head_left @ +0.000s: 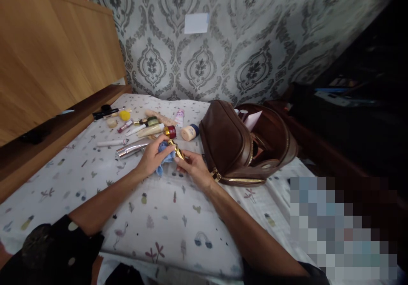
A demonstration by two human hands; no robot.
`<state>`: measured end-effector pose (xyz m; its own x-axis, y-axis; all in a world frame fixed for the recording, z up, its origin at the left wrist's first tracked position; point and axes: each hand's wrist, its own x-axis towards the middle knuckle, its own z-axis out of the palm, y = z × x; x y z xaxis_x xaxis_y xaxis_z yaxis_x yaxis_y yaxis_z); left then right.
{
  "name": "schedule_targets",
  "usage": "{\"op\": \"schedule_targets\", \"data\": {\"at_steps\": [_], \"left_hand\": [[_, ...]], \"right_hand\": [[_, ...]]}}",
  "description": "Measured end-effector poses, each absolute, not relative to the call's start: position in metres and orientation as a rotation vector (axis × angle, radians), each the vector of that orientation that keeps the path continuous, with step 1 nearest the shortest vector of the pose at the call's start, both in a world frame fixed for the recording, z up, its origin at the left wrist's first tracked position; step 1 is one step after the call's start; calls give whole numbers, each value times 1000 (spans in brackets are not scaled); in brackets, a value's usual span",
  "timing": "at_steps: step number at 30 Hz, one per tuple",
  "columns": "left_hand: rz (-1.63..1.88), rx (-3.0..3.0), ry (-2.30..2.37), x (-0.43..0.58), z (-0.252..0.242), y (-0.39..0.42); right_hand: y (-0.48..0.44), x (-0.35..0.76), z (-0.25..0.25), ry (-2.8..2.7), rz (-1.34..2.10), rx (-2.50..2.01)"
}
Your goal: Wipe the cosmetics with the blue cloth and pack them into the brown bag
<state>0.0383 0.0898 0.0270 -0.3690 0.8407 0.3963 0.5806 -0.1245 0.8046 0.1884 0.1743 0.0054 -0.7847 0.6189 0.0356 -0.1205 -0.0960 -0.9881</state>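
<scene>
My left hand [152, 159] is closed around a crumpled blue cloth [165, 161], which presses against a small shiny gold cosmetic tube [178, 151]. The fingers of my right hand [195, 169] pinch the lower end of that tube. Part of it is hidden by fingers and cloth, so I cannot tell its exact kind. Just beyond the hands lie a red jar with a gold lid [170, 131] and a cream jar with a dark blue lid [190, 132]. A silver tube [130, 148] rests left of my left hand.
On the right, a brown leather bag [223, 138] stands unzipped with items inside. Several cosmetics, a yellow puff [124, 115] and a pink tube [179, 117] lie on the patterned sheet [149, 221]. A wooden cabinet [60, 42] borders the left; a papered wall [216, 64] is behind.
</scene>
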Motion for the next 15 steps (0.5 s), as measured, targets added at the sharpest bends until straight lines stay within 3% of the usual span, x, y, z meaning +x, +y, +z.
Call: {"op": "schedule_targets", "data": {"at_steps": [9,15], "left_hand": [[1710,1398,1774,32,19,96],[1535,1424,1691,36,22,90]], "right_hand": [[172,186,5,-1543,2048,-496],[173,189,6,-1560,2122,-465]]}}
